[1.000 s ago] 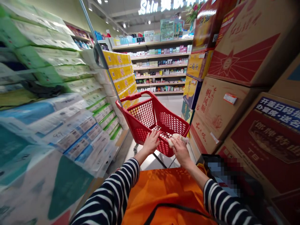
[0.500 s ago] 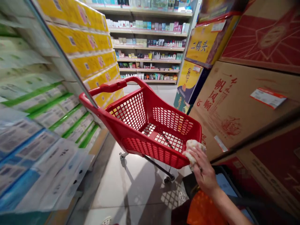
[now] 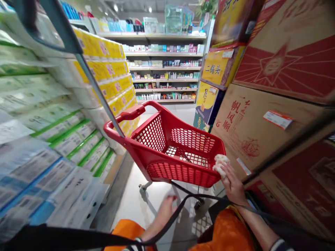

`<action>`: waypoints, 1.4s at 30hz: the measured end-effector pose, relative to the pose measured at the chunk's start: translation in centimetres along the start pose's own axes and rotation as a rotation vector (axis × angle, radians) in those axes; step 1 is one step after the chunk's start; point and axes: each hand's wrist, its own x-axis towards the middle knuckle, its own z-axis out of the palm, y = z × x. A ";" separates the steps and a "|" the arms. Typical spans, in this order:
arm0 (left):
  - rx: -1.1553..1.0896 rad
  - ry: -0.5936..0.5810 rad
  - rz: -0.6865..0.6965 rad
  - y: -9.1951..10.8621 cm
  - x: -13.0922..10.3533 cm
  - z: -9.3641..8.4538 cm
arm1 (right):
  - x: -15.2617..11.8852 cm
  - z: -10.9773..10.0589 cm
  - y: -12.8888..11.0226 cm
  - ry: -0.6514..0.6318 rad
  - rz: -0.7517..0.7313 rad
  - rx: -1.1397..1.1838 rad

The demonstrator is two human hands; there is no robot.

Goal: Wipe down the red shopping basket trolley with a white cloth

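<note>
A red plastic shopping cart [image 3: 180,170] with lattice sides stands in the aisle, its basket holding nothing. My right hand [image 3: 232,183] presses a crumpled whitish cloth [image 3: 221,165] against the cart's near right corner, fingers bent over it. Low in the middle, in front of the cart's lower frame, is my left hand [image 3: 167,207], blurred, its fingers only partly distinct; whether it holds anything cannot be made out. A dark strap [image 3: 183,202] crosses the view in front of my forearms.
Packs in green and blue wrapping [image 3: 78,146] and yellow packs [image 3: 104,75] are stacked left. Cardboard cartons [image 3: 251,122] rise at right. Shelves of small goods [image 3: 162,68] stand behind. A grey handle with a metal pole [image 3: 96,83] slants across the upper left.
My left hand and the dark strap have come into view at the bottom. The view has tilted up, showing more above the shelves and the grey handle. The cloth stays at the cart's corner.
</note>
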 end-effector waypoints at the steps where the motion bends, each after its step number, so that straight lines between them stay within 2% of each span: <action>1: 0.061 0.090 0.041 0.3 2.2 -2.7 | 0.1 0.4 0.5 0.017 0.020 -0.029; 3: 0.274 0.246 0.176 1.2 7.1 -8.4 | 0.5 1.1 1.2 0.058 0.068 -0.076; 4: 0.408 0.294 0.194 1.8 9.4 -11.0 | 0.8 1.6 1.3 0.086 0.092 -0.094; 5: 0.546 0.278 0.187 2.3 11.3 -13.3 | 1.0 2.0 1.2 0.116 0.116 -0.110; 7: 0.749 0.164 0.110 3.1 13.7 -16.2 | 1.5 3.1 0.4 0.178 0.157 -0.145; 9: 0.863 0.047 0.053 3.5 14.4 -17.2 | 2.1 4.5 -1.1 0.222 0.170 -0.173; 12: 0.941 -0.022 -0.013 4.0 13.9 -17.0 | 2.7 6.3 -3.5 0.214 0.123 -0.180; 14: 0.972 -0.045 -0.017 4.2 13.1 -17.1 | 2.9 6.9 -4.3 0.187 0.078 -0.167; 18: 0.997 -0.086 0.003 4.0 11.6 -18.0 | 2.7 6.1 -2.3 0.105 -0.005 -0.123; 20: 0.993 -0.082 0.021 3.8 11.0 -18.1 | 2.6 5.6 -1.2 0.098 0.007 -0.116; 22: 0.981 -0.067 0.045 3.7 10.4 -17.9 | 2.7 5.9 -1.4 0.138 0.059 -0.132; 25: 0.955 -0.042 0.055 3.9 9.8 -17.7 | 3.4 7.9 -5.2 0.150 0.079 -0.091; 28: 0.910 -0.055 0.027 4.3 9.4 -18.1 | 4.3 9.9 -10.6 0.056 -0.027 0.032; 30: 0.874 -0.071 0.005 4.9 9.4 -18.1 | 4.9 10.4 -13.1 0.018 -0.067 0.083; 32: 0.830 -0.047 0.044 5.9 9.6 -17.3 | 5.5 10.0 -14.3 0.012 -0.058 0.115; 35: 0.696 -0.030 0.215 7.8 10.3 -14.6 | 6.0 8.4 -14.8 0.028 -0.047 0.205; 38: 0.594 -0.171 0.310 9.2 11.2 -11.3 | 5.8 6.5 -14.5 0.055 -0.067 0.345; 40: 0.630 -0.166 0.356 9.4 11.6 -9.9 | 5.0 5.6 -13.8 0.131 -0.024 0.302; 42: 0.701 -0.127 0.423 9.0 11.8 -9.3 | 3.9 5.0 -12.5 0.205 0.028 0.107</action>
